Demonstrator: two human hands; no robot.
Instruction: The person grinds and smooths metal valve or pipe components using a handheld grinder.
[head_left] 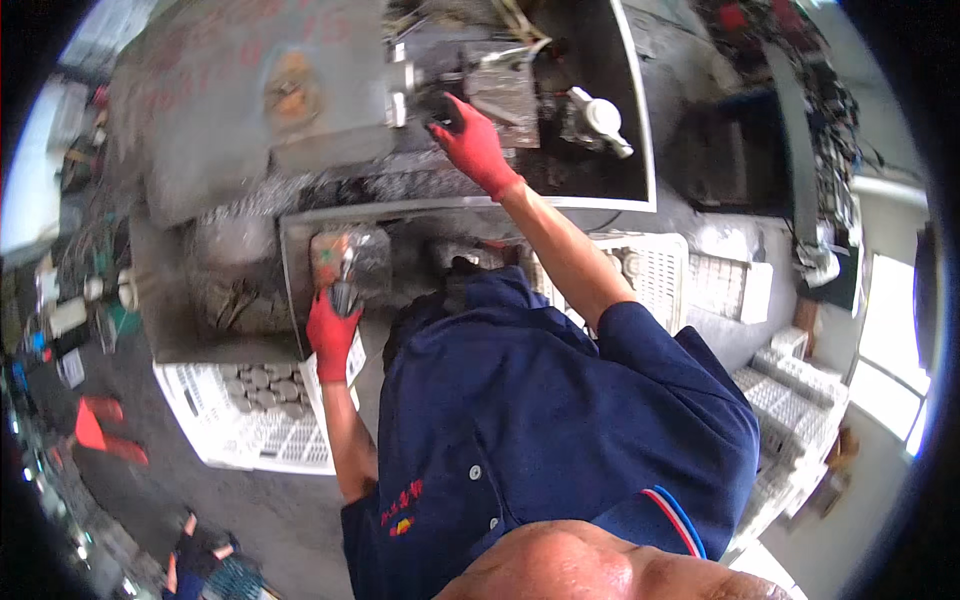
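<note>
Grey machine bed (300, 120), upright metal cylinder (343, 295)

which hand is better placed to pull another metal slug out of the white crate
Left. The red-gloved left hand grips a small metal tool right above the white plastic crate of round grey metal slugs, while the red-gloved right hand is stretched up at the grey machine.

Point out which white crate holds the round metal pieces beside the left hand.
The white crate just below the left hand, with grey round metal pieces inside. The stacked crates far right show none.
</note>
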